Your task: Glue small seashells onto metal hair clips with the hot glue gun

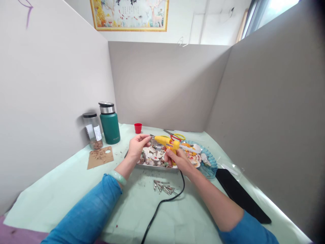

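Glue gun (165, 141): yellow, in the right hand (179, 159), above the metal tray (154, 166) of shells (154, 157), its body rising over the curled fingers
Front end: points left, just beside the fingertips of the left hand (136, 148)
Long axis: runs crosswise, sloping from the front end at upper left down to the glue stick (188, 147), which juts from the rear toward the right
Right hand: wrapped around the handle, forearm reaching in from the lower right
Left hand: thumb and fingers drawn narrow at the gun's front; cannot tell whether they pinch a small piece; forearm rises from the lower left, pale green bangle (118, 177) at the wrist
Cord (162, 201): black, running over the desk (134, 203) toward the near edge
Metal clips (164, 187): loose pile in front of the tray
Blue plate (212, 165): right of the tray
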